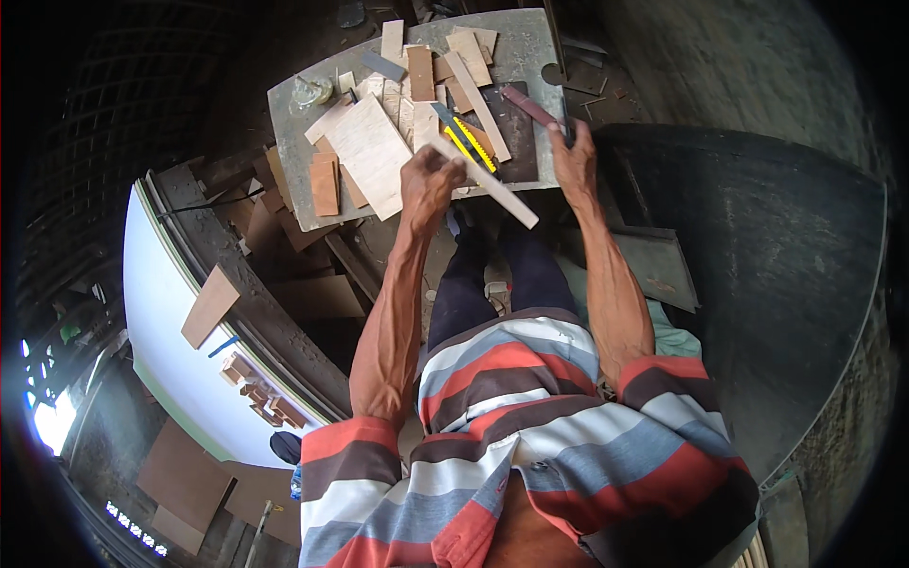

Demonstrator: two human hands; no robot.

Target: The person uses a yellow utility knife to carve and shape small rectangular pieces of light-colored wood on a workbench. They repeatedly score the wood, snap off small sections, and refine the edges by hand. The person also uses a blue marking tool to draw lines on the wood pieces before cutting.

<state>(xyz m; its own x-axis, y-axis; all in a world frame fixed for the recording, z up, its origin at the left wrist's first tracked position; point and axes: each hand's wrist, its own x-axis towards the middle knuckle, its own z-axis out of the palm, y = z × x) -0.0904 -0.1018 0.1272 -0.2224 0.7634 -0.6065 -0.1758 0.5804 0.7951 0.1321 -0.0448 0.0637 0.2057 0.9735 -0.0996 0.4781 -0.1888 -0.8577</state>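
Head view: in the lower middle of the frame, the person's striped shirt (511, 364) comes nearest, with dark trousers (461, 289) just above it. Near the centre, the left hand (431, 185) has its fingers clamped on a pale wooden strip (508, 202), which slants down to the right past the near edge of the worktable (523, 43). Right of centre, the right hand (574, 159) has its fingers closed on the dark end of a flat reddish-brown tool (528, 105), which points to the upper left. Just above the strip lies a yellow-and-black cutter (466, 144); left of it rests a pale square panel (365, 156). Farther up, a brown wooden block (420, 73) sits among wood offcuts, a grey block (383, 65) to its left, and a glass jar (311, 92) stands near the table's upper-left edge.
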